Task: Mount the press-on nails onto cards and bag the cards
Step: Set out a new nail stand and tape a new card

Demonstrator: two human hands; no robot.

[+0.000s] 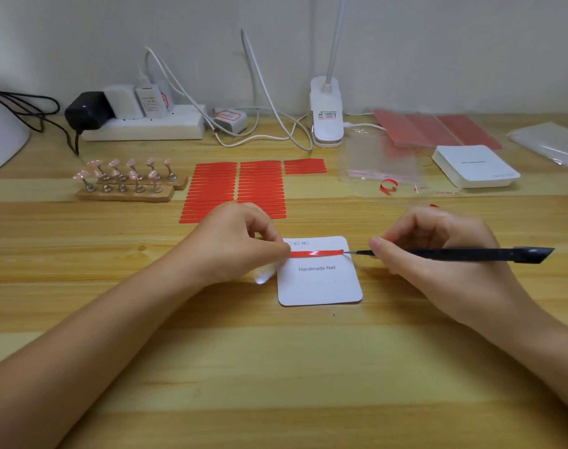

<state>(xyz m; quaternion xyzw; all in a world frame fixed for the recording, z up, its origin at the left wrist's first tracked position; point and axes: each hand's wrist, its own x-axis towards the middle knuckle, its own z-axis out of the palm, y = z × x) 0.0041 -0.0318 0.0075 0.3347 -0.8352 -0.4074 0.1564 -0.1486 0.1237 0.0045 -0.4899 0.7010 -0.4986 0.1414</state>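
A white card (319, 283) printed "Handmade Nail" lies flat on the wooden table. Across its upper part runs a red adhesive strip (316, 253). My left hand (240, 244) pinches the strip's left end at the card's edge. My right hand (438, 251) grips a black pointed tool (470, 255), whose tip touches the strip's right end. Pink press-on nails (127, 171) stand on metal holders in wooden bases at the left. A sheet of red strips (237, 189) lies behind my left hand.
A stack of white cards (475, 166) and clear bags (383, 166) lie at the right, with red sheets (438, 129) behind. A power strip (146, 124), cables and a clip lamp (326, 115) line the wall. A curled red liner (387, 186) lies on a bag.
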